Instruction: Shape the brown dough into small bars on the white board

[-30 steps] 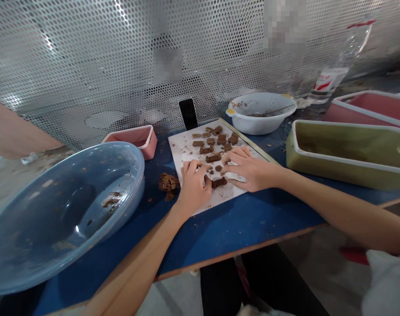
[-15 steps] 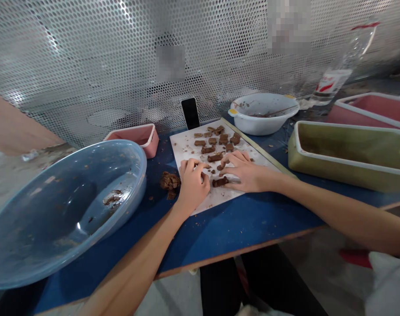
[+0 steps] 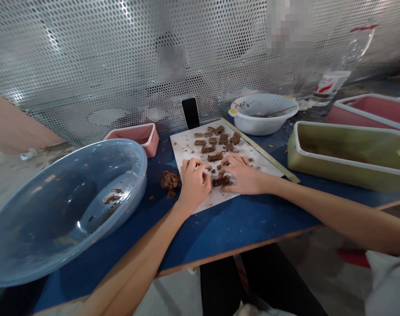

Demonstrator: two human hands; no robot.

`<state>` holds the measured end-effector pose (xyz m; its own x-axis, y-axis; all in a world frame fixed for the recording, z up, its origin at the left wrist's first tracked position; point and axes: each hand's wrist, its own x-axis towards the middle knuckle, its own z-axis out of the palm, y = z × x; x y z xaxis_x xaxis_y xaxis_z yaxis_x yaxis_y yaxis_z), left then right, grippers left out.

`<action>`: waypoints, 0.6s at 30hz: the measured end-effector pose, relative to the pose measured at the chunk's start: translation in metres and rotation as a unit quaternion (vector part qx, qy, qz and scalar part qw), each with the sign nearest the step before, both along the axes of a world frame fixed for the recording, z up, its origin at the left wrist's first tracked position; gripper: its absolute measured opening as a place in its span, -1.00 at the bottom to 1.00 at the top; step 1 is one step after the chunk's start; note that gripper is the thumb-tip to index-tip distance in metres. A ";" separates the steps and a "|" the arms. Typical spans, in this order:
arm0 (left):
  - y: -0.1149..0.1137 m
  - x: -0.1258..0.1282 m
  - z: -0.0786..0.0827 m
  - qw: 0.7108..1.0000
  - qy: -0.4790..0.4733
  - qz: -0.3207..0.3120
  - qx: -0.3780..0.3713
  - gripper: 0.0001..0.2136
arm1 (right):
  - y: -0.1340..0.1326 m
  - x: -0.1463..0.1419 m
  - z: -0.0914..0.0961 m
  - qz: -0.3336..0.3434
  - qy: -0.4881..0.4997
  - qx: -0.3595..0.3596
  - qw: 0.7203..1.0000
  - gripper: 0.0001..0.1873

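Note:
A white board lies on the blue table, with several small brown shaped pieces in rows at its far end. My left hand rests on the board's near left part, fingers curled together around something I cannot make out. My right hand lies beside it, fingertips pinching one brown piece on the board. A brown lump sits on the table just left of the board.
A large blue basin with brown smears fills the left. Behind the board stand a dark phone, a small pink tray and a white bowl. A green tray, a pink tray and a plastic bottle sit at right. Perforated metal closes the back.
My right hand has drawn slightly left and nearer, closing its fingertips on the brown piece. My left hand has stayed almost in place.

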<state>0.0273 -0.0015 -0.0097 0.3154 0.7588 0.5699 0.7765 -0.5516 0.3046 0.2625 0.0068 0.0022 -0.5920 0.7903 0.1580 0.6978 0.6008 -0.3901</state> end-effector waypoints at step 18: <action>0.000 0.000 -0.002 1.000 -0.002 -0.013 0.015 -0.73 | -0.009 -0.002 0.003 -0.016 -0.021 -0.022 0.999 -0.51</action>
